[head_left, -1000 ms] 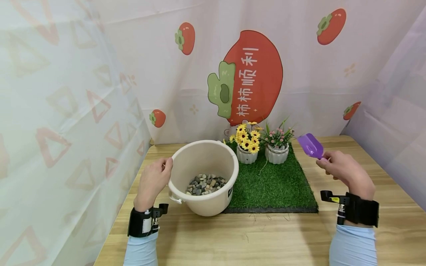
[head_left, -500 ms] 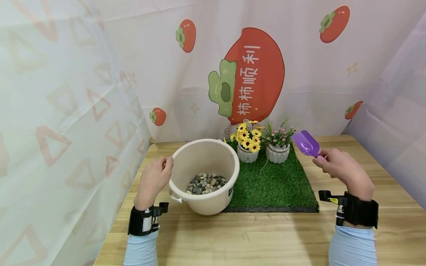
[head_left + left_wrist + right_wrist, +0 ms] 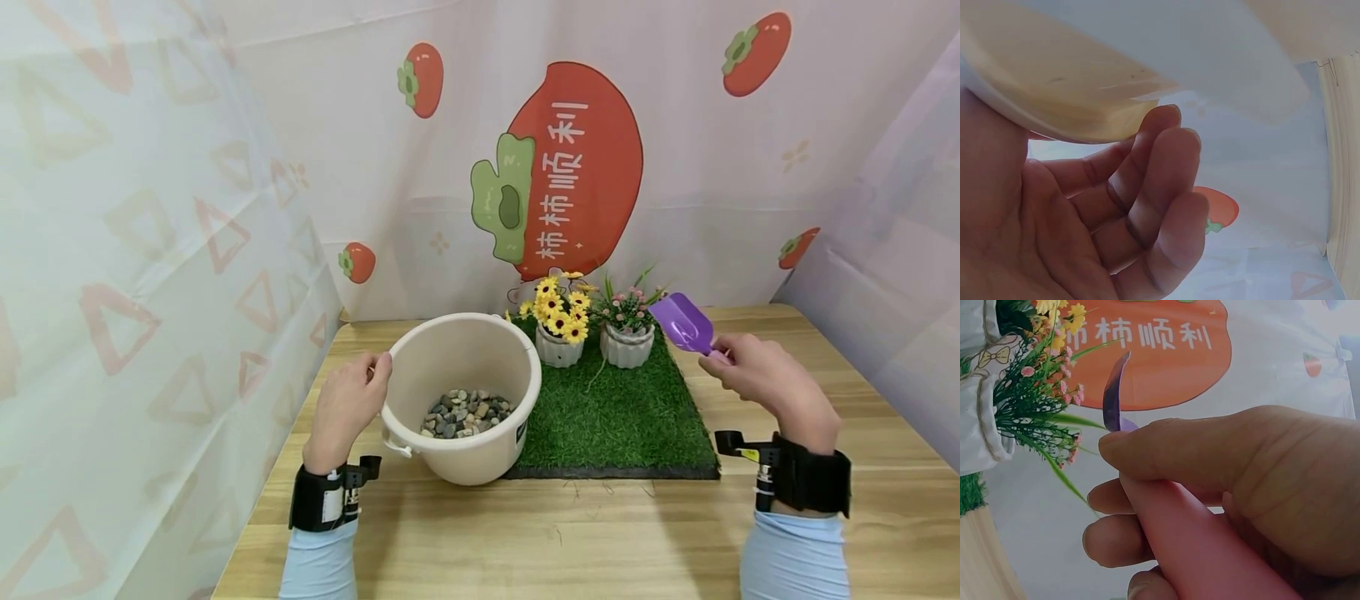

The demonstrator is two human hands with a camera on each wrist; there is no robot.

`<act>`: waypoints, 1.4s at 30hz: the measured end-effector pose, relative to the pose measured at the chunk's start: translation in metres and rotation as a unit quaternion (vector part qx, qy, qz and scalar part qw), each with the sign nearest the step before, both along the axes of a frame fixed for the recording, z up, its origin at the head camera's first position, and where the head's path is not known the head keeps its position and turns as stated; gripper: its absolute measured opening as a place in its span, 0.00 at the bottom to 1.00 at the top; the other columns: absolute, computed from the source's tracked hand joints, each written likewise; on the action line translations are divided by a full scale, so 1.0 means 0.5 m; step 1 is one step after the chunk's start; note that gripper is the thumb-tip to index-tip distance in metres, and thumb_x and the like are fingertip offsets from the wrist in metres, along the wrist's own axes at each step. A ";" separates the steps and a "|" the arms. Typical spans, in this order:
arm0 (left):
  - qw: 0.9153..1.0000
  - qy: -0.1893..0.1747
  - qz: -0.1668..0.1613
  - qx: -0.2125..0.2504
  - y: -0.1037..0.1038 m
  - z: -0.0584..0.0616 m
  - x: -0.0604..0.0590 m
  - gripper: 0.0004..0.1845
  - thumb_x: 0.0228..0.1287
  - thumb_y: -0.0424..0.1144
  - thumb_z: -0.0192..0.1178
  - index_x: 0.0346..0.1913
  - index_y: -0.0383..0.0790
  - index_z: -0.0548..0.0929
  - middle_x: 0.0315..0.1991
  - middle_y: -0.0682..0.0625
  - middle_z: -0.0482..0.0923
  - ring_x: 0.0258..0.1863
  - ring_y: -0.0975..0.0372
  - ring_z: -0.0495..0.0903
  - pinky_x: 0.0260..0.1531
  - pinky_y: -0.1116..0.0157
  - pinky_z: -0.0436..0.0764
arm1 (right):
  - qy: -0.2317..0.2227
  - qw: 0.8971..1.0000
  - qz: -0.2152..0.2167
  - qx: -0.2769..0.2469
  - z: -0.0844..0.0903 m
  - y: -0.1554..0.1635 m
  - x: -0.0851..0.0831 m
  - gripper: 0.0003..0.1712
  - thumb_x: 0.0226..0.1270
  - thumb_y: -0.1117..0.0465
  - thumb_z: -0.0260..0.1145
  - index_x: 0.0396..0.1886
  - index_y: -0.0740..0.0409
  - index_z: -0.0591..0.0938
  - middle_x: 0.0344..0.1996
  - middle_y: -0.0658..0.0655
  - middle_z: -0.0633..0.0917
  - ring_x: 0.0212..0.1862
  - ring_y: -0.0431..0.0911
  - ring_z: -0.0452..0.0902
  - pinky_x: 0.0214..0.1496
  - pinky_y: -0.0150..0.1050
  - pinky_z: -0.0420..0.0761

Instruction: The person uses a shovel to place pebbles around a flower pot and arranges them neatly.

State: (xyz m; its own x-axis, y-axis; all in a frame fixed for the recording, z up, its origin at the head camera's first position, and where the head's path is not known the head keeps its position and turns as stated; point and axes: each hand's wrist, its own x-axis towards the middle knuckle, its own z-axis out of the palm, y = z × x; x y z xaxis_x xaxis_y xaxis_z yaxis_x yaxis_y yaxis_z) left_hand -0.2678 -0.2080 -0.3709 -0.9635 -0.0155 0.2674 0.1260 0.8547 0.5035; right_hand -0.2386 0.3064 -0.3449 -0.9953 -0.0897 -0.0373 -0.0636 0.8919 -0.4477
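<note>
Two hands above a wooden desk [image 3: 600,533]. Left hand [image 3: 347,408] curled over the near-left rim of a cream bucket [image 3: 459,398], fingers hooked on the rim, as confirmed in the left wrist view [image 3: 1147,200]. Bucket standing upright on the desk, partly filled with mixed pebbles [image 3: 465,414], touching the left edge of a green grass mat [image 3: 615,417]. Right hand [image 3: 768,379] clamped around the pink handle of a purple scoop [image 3: 681,322], thumb laid along the handle in the right wrist view [image 3: 1166,450]. Scoop held in the air, blade raised toward the back, just beside the pot of pink flowers [image 3: 627,329]. Pot of yellow flowers [image 3: 558,327] directly to its left, both upright at the back of the mat. Backdrop printed with persimmons [image 3: 558,171].
</note>
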 end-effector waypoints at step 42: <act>1.000 -0.003 -0.008 0.006 0.000 0.001 -0.003 0.26 0.77 0.54 0.40 0.50 0.39 0.83 0.34 0.44 0.84 0.31 0.54 0.82 0.31 0.61 0.75 | 0.065 0.988 0.137 0.036 0.031 -0.138 -0.020 0.11 0.72 0.56 0.60 0.27 0.52 0.74 0.19 0.47 0.65 0.21 0.40 0.59 0.28 0.34 0.58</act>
